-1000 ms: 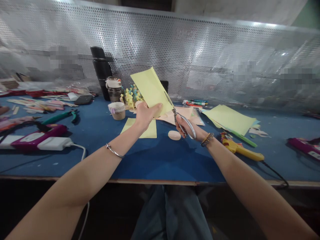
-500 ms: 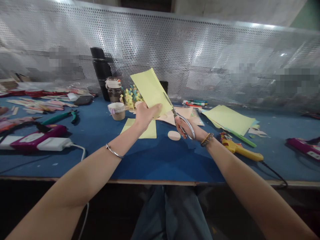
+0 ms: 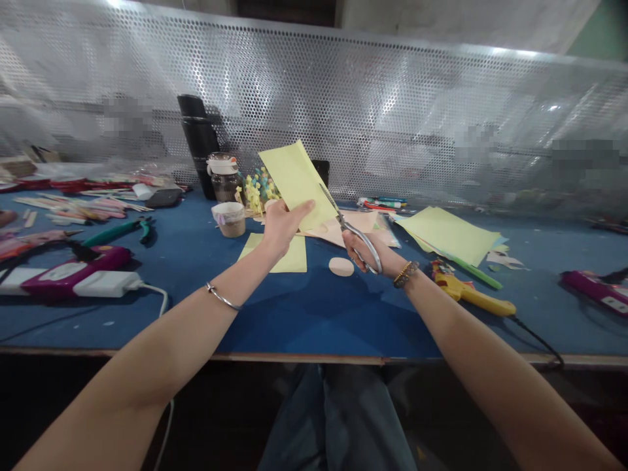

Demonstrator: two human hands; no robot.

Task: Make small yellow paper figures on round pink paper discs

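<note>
My left hand (image 3: 283, 227) pinches a pale yellow paper sheet (image 3: 294, 183) upright above the table. My right hand (image 3: 358, 252) is shut on the looped handles of steel scissors (image 3: 354, 230). Their blades reach up to the sheet's right edge, and the tips look to be against or just behind the paper. Below the hands, a round cream paper disc (image 3: 341, 266) lies on the blue tabletop, and a yellow paper piece (image 3: 289, 256) lies partly under my left hand.
A pile of yellow sheets (image 3: 449, 235) and a yellow glue gun (image 3: 471, 299) lie right. Green pliers (image 3: 118, 230), a white power strip (image 3: 101, 283) and a cable lie left. A black flask (image 3: 199, 147) and a jar (image 3: 223, 176) stand before a perforated metal screen (image 3: 392, 111).
The yellow sheet sits slightly lower in my left hand, and both hands have shifted a little. The scissors stay at the sheet's right edge.
</note>
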